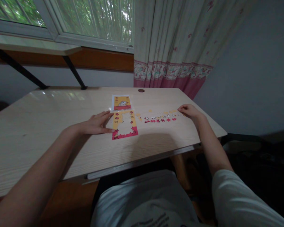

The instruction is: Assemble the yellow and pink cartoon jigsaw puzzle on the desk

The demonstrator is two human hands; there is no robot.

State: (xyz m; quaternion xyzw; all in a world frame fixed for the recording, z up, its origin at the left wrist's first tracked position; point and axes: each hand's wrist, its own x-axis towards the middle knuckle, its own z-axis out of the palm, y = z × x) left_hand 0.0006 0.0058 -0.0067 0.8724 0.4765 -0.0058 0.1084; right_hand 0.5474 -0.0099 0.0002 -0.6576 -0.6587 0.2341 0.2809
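A partly assembled jigsaw puzzle (124, 136) lies on the table, its yellow and pink border joined around a bare middle. My left hand (98, 123) rests at its left edge, fingers apart, with thumb and fingertips touching the border. Just beyond it is a reference picture (122, 102) of a white animal on yellow and pink. Loose puzzle pieces (163, 120) are spread in rows to the right, yellow, white and pink. My right hand (187, 111) is at the right end of these rows, fingers pinched together; whatever they hold is too small to make out.
The pale wooden table (61, 135) has a round dark cable hole (141, 90) near its back edge. A shelf on black brackets (74, 72) stands at the back left, below the window. A curtain (168, 63) hangs behind the table. A dark chair (246, 138) is at the right.
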